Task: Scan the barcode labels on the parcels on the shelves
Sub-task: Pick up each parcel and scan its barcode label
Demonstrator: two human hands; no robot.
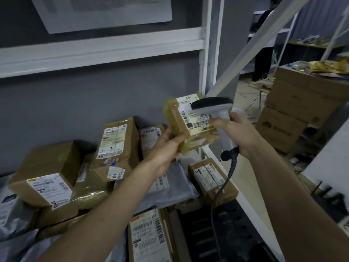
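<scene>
My left hand [166, 146] grips a small brown parcel [179, 120] wrapped in yellowish tape, held up above the shelf with its white barcode label [196, 118] facing me. My right hand [239, 133] is closed around the handle of a grey and black barcode scanner [213, 106]. The scanner's head sits just over the label's upper right part, pointing left. A coiled cable [224, 178] hangs from the handle. Several more labelled parcels lie on the shelf below, among them a tall box [117, 146] and a box at the left [47, 178].
A white shelf upright [206, 53] and a diagonal brace [251, 48] stand right behind the held parcel. Grey mailer bags [175, 188] lie among the boxes. Stacked cartons [294, 106] stand at the right. A person [264, 44] stands far back.
</scene>
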